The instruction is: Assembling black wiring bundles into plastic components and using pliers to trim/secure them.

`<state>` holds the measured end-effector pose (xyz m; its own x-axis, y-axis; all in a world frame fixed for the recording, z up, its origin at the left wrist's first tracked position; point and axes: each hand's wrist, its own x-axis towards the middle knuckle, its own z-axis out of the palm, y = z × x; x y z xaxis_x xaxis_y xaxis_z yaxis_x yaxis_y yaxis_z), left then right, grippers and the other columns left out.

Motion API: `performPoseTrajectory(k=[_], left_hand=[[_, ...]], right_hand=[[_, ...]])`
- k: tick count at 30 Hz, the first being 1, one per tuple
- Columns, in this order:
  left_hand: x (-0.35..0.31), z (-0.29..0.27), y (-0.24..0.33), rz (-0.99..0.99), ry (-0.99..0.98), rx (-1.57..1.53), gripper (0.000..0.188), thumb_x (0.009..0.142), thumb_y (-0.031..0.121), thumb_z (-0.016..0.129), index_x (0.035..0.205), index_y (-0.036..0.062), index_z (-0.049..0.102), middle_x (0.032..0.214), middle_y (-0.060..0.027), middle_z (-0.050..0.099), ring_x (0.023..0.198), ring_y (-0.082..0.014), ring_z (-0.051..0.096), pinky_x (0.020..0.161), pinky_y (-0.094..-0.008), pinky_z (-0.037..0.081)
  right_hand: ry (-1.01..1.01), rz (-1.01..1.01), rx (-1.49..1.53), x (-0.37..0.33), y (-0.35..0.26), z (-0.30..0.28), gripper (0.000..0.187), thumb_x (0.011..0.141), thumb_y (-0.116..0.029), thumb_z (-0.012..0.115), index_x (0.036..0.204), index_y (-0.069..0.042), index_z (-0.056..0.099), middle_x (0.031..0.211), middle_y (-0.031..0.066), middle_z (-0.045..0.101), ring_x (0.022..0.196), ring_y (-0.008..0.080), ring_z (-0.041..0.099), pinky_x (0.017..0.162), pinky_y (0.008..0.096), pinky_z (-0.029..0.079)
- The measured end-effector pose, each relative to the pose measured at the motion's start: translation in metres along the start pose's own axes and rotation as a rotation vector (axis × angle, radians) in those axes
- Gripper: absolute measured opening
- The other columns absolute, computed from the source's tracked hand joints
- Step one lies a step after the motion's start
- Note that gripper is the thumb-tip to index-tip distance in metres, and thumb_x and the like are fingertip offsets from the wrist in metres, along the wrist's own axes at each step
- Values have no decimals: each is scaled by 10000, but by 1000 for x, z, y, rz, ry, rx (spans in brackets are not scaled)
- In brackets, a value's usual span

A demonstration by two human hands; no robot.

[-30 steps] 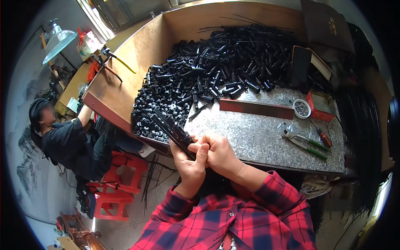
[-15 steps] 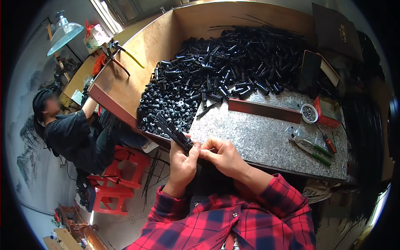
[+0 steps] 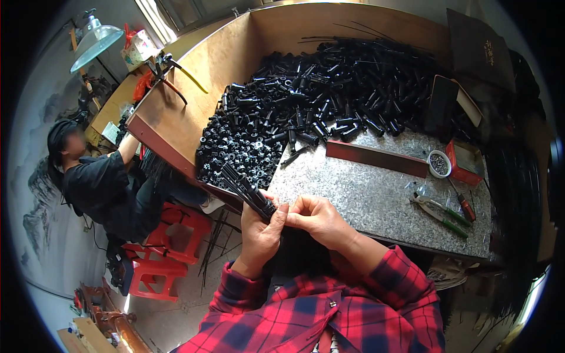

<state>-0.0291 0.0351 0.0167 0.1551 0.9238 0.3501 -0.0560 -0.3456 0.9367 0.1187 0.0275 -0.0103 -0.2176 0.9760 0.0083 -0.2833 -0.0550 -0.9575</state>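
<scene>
Black bundle (image 3: pixel 252 195) in left hand (image 3: pixel 260 235)

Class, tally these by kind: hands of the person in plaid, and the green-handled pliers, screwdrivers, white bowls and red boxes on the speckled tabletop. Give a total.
Hands: 2 (left hand, right hand)
Green-handled pliers: 1
Screwdriver: 1
White bowl: 1
Red box: 1
Total: 6

We held a narrow black bundle of thin rods (image 3: pixel 250 194) in our left hand (image 3: pixel 260 238), slanted, its loosely fanned ends pointing forward and left.
</scene>
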Motion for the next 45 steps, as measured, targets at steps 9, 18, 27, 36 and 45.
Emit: performPoseTrajectory(k=[9,18,27,36,45], left_hand=[[-3,2,-3,34,31,-39,214,860,30,643,992,42,475,844,1,501,723,-60,475,663,-207,416],[-5,0,-3,98,37,32,192,864,37,635,973,43,477,841,0,494,722,-64,460,662,-210,402],[-4,-5,1,124,-30,16,171,862,4,610,953,49,472,857,-17,484,728,-73,456,670,-232,398],[-5,-9,6,94,-110,-79,192,856,-46,573,957,50,440,871,-32,484,763,-94,497,686,-248,424],[-3,-17,14,30,-253,-314,253,854,-41,607,972,53,404,862,-54,489,838,-159,542,791,-315,465]], right_hand=[[-59,54,-37,0,-1,-2,158,852,-131,691,809,-42,568,771,-27,583,712,33,528,636,188,443],[-117,43,5,-2,-2,2,160,877,-138,664,893,-39,540,863,-7,584,784,49,548,691,198,465],[-144,57,121,-6,3,12,217,923,-214,607,950,-2,574,855,0,598,787,42,531,687,210,446],[-281,35,-29,-10,2,10,212,968,-211,527,993,-16,608,907,-49,587,858,32,508,770,219,441],[-170,-42,-37,-21,-1,23,151,955,-172,551,996,-27,563,907,-54,555,837,20,482,743,199,428]])
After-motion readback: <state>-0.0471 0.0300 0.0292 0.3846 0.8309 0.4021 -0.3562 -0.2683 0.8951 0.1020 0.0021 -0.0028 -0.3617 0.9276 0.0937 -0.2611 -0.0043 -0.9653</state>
